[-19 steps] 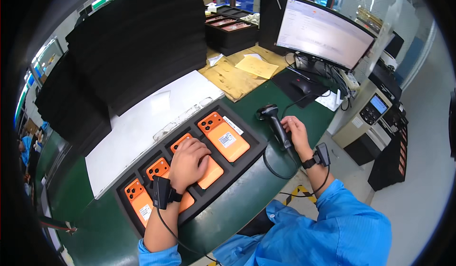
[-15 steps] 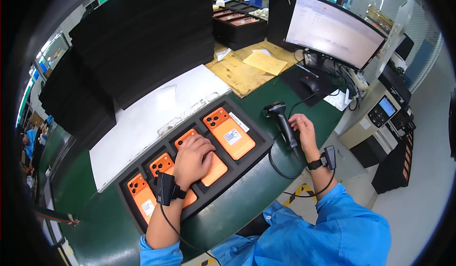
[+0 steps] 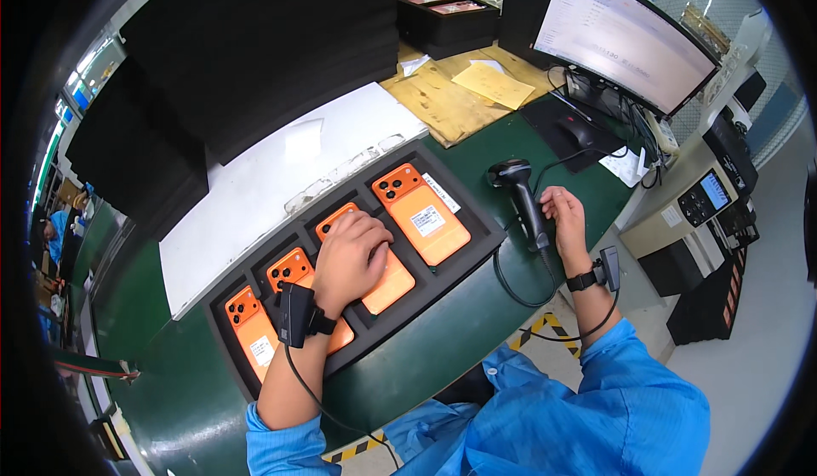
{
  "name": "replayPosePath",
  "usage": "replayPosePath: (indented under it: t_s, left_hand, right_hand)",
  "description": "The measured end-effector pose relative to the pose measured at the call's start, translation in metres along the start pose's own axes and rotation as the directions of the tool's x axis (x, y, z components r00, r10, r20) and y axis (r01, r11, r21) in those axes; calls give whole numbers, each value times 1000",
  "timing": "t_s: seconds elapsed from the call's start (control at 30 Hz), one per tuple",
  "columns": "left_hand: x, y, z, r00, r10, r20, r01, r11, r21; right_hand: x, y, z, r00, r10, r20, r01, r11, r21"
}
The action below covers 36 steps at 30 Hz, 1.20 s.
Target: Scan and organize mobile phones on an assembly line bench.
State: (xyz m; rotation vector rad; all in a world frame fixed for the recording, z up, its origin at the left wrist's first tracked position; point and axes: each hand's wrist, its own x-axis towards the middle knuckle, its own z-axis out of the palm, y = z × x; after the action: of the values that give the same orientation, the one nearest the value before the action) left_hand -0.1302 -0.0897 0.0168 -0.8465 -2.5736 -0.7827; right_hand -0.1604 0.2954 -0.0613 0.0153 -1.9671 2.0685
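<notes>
My left hand (image 3: 351, 259) lies over an orange phone (image 3: 391, 287) in a black foam tray (image 3: 345, 353), fingers slightly bent across its upper back, the thumb to the right. The middle of that phone is hidden. To its right in the tray lies another orange phone (image 3: 423, 219), back up, with a white label; two more, an orange phone (image 3: 292, 265) and an orange phone (image 3: 247, 323), lie to the left, partly behind my wrist. My right hand (image 3: 566, 219) holds nothing, its fingers loosely curled and apart, just right of a black barcode scanner (image 3: 523, 204).
A white board (image 3: 281, 161) lies behind the tray, below tall black stacks (image 3: 272, 51). A monitor (image 3: 625, 42), a mouse (image 3: 574, 131) and a beige label printer (image 3: 689, 212) stand at the right. The scanner's cable (image 3: 506, 285) loops over the green table's front edge.
The view has shifted a little, so the scanner, monitor and printer appear farther right and the tray slightly higher. My hands stay nearly where they were: left on the phone, right beside the scanner.
</notes>
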Motion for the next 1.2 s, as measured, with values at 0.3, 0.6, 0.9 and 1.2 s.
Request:
replayPosePath:
  t_s: [0.3,0.6,0.9,1.2]
  left_hand:
    - [-5,4,2,1000,21,9,-21,1000,4]
    - [1,6,-1,995,49,87,-57,994,94]
    - [-8,9,-11,996,15,89,-25,993,113]
    - [-3,16,-1,990,-45,133,37,998,60]
  right_hand:
    - [-7,0,-5,999,-5,-46,9,996,85]
    - [-52,-19,-142,937,-24,-350,-24,991,-134]
    - [-70,-23,-324,575,86,-813,196,951,239]
    - [-61,-74,-332,558,-99,-824,202,979,19]
